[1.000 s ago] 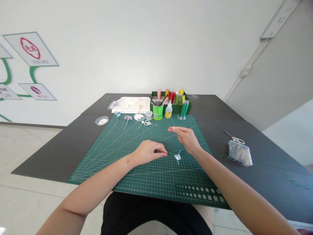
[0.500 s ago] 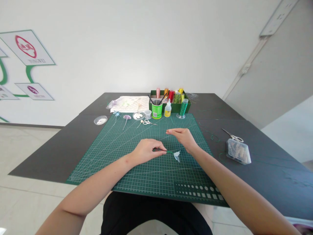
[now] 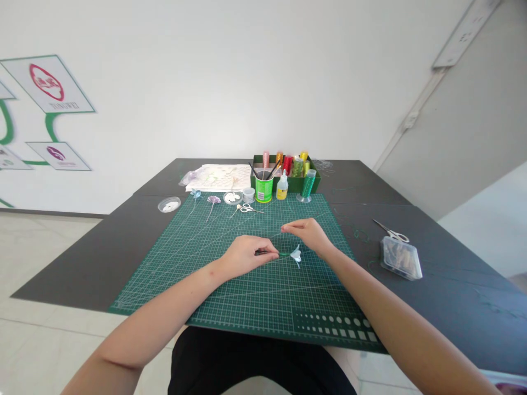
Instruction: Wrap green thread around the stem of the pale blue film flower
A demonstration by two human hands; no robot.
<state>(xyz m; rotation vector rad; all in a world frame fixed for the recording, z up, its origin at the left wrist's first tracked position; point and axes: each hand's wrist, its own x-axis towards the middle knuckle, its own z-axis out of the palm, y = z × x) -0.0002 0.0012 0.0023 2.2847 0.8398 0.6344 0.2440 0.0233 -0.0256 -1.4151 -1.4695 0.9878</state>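
Over the middle of the green cutting mat, my left hand pinches the stem of a small pale blue artificial flower. Its bloom points right, and green wrapping shows on the stem between fingertips and petals. Part of the stem is hidden by my fingers. My right hand is raised just above and behind the bloom, thumb and fingers pressed together. Whatever it pinches is too fine to make out. White-handled scissors lie on the mat beyond my hands.
Toward the back stand a green can of brushes, a glue bottle, a green thread spool and a box of spools. Finished-looking flowers lie at left. Right are scissors and a clear plastic case.
The flower has turned about its stem, so its petals sit differently and a little higher. My right hand stays pinched, shifted only slightly.
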